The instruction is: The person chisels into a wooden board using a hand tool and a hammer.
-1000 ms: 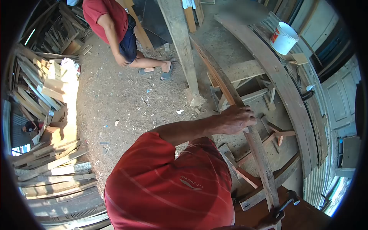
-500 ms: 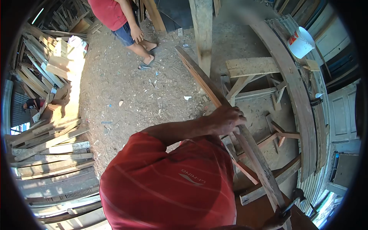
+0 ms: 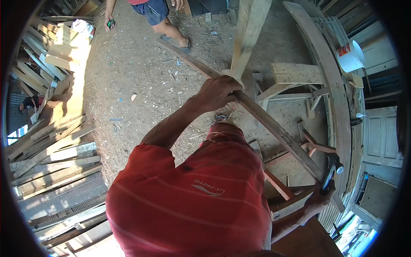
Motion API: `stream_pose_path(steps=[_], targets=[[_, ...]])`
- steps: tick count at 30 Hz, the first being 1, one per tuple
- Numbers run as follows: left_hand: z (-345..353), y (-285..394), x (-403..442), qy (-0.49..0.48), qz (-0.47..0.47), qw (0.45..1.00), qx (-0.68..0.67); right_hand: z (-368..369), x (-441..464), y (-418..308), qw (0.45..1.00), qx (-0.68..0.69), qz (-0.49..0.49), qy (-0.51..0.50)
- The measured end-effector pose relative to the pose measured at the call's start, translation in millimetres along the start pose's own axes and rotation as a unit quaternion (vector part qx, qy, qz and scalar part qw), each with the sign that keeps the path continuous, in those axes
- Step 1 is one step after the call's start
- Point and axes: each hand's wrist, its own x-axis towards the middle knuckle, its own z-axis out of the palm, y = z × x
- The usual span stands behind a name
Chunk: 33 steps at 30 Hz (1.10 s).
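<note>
On a chip-strewn dirt floor (image 3: 132,75) beside stacked lumber (image 3: 64,173), a worker in a red shirt (image 3: 188,205) holds a long, narrow brown wooden beam (image 3: 278,132) slantwise in front of the body. The left grip (image 3: 216,92) is wrapped around the beam; the right grip (image 3: 317,199) is closed on a dark-headed hammer (image 3: 332,165) against the beam's near end, though whether it also clasps the wood cannot be told. A thick, pale wooden post (image 3: 250,38) rises just beyond the beam, whose far end points near the sandalled feet of a second person in dark blue shorts (image 3: 155,13). At right, a pale wooden trestle (image 3: 299,73) stands by a long weathered plank (image 3: 336,90), near a white plastic bucket (image 3: 351,56); reddish wooden pieces (image 3: 280,185) crowd the space below the beam.
</note>
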Motion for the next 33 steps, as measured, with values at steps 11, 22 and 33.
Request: stream_pose_path(steps=[11,22,33], targets=[[-106.0,-94.5,-0.2,0.046,-0.063,0.992,0.1,125.0,27.4,-100.3,0.996,0.04,-0.05,-0.062],[-114.4,-141.5,18.4,0.067,-0.079,0.99,0.092,183.3,45.3,-128.1,0.996,0.025,-0.04,-0.071],[-171.6,-158.8,50.7,0.1,-0.116,0.982,0.109,249.7,37.5,-169.1,0.987,0.09,-0.043,-0.128]])
